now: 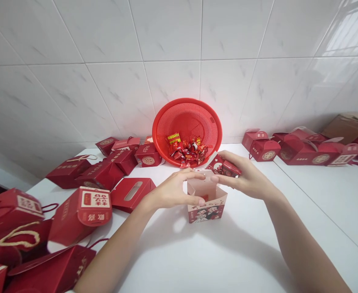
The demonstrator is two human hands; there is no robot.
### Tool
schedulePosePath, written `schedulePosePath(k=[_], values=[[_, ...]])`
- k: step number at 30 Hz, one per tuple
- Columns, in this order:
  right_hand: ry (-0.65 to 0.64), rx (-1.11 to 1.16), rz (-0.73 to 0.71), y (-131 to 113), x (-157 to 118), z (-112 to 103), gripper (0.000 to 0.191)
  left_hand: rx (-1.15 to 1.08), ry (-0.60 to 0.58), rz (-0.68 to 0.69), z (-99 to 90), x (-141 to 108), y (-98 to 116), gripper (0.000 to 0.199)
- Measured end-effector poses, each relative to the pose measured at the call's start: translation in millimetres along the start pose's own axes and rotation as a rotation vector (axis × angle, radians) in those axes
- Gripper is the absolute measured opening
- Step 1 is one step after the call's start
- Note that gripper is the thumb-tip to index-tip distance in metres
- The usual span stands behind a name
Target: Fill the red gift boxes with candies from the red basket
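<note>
An open paper box (208,211) with a cartoon couple on its front stands upright on the white table. My left hand (179,189) is at the box's left side, thumb in front of it and fingers over its top edge, with a gap between thumb and fingers. My right hand (243,175) holds a small red packet (228,169) beyond the right side of the box, its thumb near the top edge. Behind the box, a red mesh basket (187,106) leans against the wall with wrapped candies (188,152) in its lower part.
Several red gift boxes (84,207) crowd the left side of the white table (228,260). More red boxes (304,150) line the back right along the tiled wall (173,36). A brown cardboard box (346,126) stands at the far right.
</note>
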State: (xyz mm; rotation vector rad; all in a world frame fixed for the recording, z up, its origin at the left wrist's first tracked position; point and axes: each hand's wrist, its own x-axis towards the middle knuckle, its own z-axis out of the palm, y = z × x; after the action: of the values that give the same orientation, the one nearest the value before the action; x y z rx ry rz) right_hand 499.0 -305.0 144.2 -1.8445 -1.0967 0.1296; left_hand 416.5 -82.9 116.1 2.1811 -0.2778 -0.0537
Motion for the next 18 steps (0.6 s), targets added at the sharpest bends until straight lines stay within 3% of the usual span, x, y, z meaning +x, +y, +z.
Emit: schedulePosePath(k=[2,6,12,18], values=[[0.025,0.071,-0.012,-1,1,4,0.024,0.005,0.008,-0.009,0.1,0,0,0.068],[-0.076,0.216,-0.049,-1,1,9,0.008,0.006,-0.005,0.018,-0.5,1,1,0.063],[-0.191,0.267,-0.033,3,0,12,0.035,-0.016,-0.002,0.034,-0.3,1,2,0.062],[-0.125,0.152,-0.157,1,1,11,0.030,0.004,0.007,-0.032,-0.1,1,2,0.063]])
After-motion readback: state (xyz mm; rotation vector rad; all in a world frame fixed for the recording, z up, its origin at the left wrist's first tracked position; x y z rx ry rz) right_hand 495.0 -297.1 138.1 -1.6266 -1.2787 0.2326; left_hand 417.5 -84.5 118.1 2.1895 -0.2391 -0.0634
